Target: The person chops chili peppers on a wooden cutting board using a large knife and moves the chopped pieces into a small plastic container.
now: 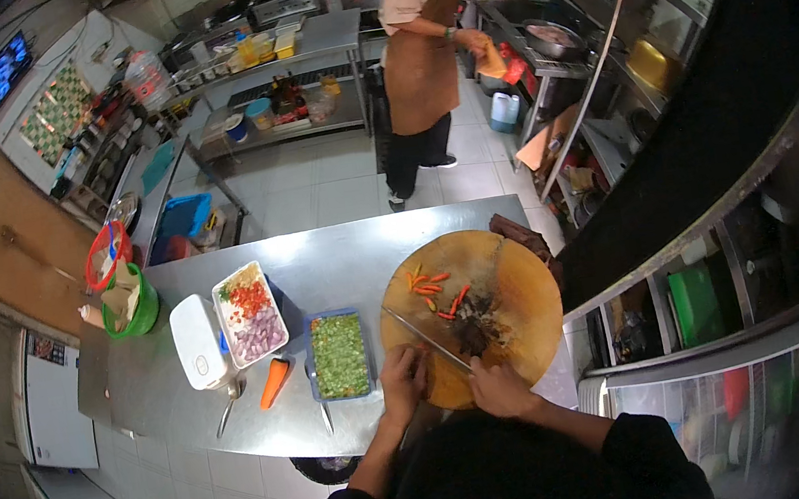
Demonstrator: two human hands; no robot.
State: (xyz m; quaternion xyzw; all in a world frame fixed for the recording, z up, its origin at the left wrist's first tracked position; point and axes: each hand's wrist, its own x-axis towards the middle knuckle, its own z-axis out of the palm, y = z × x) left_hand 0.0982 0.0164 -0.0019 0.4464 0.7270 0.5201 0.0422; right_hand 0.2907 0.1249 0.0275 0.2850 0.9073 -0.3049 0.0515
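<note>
My right hand is closed round the handle of a kitchen knife, whose blade reaches up and left over a round wooden chopping board. At the board's lower left edge, my left hand has its fingers bent close to the blade; a bit of something red shows at the fingertips, too small to name. Several small red and orange chillies lie on the upper left half of the board, beside a dark patch at its middle. Left of the board stands a blue-rimmed container of chopped green vegetables.
On the steel table are a white container of chopped shallots and red chilli, its lid, a carrot and a green basket. Beyond the table a person in a brown apron stands near the stove, holding a cloth.
</note>
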